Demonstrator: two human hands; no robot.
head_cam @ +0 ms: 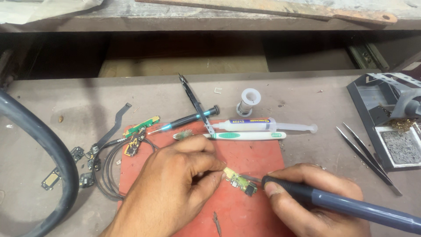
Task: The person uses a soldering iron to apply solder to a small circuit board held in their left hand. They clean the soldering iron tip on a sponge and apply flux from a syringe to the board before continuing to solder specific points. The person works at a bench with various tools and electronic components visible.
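Matt red rubber mat [258,210]; smooth grey plastic iron handle [351,206].

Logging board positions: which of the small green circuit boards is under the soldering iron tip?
The small board pinched by the left hand on the red mat, at the soldering iron tip. The other green boards lie untouched at the mat's left edge.

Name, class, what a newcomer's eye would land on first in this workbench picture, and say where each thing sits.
At the centre, on the red mat, the left hand pinches a small green circuit board while the right hand brings a grey soldering iron to it. Just behind them lie a syringe and a white toothbrush. At far right a soldering stand sits beside black tweezers.
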